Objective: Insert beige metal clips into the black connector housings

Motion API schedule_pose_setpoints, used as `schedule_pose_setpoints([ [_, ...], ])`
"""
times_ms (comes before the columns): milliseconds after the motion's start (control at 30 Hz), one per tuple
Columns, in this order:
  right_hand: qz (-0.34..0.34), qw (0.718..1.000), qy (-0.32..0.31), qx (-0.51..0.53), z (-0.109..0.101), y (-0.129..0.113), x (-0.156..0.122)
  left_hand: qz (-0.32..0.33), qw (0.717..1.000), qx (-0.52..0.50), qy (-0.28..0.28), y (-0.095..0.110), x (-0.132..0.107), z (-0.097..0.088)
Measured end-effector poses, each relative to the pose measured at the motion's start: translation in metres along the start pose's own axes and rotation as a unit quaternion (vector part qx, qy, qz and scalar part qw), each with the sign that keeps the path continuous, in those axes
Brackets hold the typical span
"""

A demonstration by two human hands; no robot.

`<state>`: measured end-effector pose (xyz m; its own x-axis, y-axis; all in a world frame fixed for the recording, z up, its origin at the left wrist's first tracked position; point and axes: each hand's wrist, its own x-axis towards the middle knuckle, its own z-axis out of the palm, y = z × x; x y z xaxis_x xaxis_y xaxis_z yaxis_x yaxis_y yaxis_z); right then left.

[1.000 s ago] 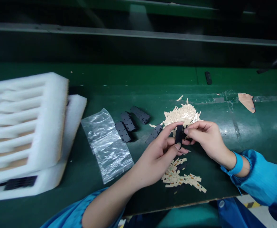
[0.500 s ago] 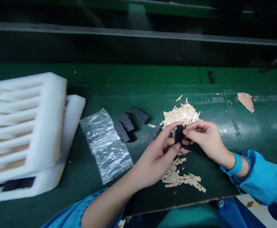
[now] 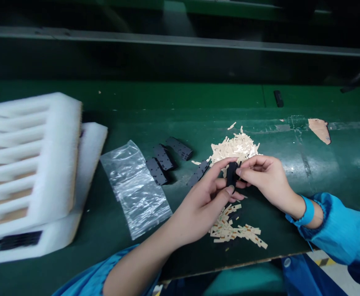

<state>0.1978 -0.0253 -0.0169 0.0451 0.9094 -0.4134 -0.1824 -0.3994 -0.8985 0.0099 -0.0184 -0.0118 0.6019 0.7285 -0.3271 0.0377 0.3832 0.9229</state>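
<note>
My left hand [image 3: 209,201] is closed on a small black plastic part [image 3: 231,174], held upright between thumb and fingers. At the part's right edge, my right hand [image 3: 264,176] pinches with thumb and forefinger; whether something small sits in that pinch is too hidden to tell. Just behind the hands lies a heap of cream-coloured strips [image 3: 237,146]. Closer to the table's front edge is a looser pile of cream strips with small brown marks [image 3: 238,234]. Several black plastic parts [image 3: 164,156] lie to the left, one of them [image 3: 197,172] beside my left hand.
A clear plastic bag [image 3: 137,193] lies flat left of the black parts. White foam trays [image 3: 69,164] are stacked at the far left. Toward the back right are another black part [image 3: 278,98] and a torn brown piece [image 3: 320,130]. The green table [image 3: 337,172] ends at a front edge.
The view has shifted slightly, so the things on the table appear a little further left. Both hands keep nearly the same pose around the black plastic part.
</note>
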Motion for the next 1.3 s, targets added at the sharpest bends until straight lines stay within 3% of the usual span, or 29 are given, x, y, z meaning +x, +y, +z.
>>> schedule_pose_setpoints([
  [900,0.000,1.000,0.000,0.004,0.0006,0.0004,-0.0002,-0.002,1.000,0.005,0.000,0.0000,0.0000,-0.0013],
  [1300,-0.047,0.999,-0.007,-0.007,-0.0018,0.0040,0.0013,-0.016,0.999,-0.045,-0.018,0.0005,0.0007,-0.0025],
])
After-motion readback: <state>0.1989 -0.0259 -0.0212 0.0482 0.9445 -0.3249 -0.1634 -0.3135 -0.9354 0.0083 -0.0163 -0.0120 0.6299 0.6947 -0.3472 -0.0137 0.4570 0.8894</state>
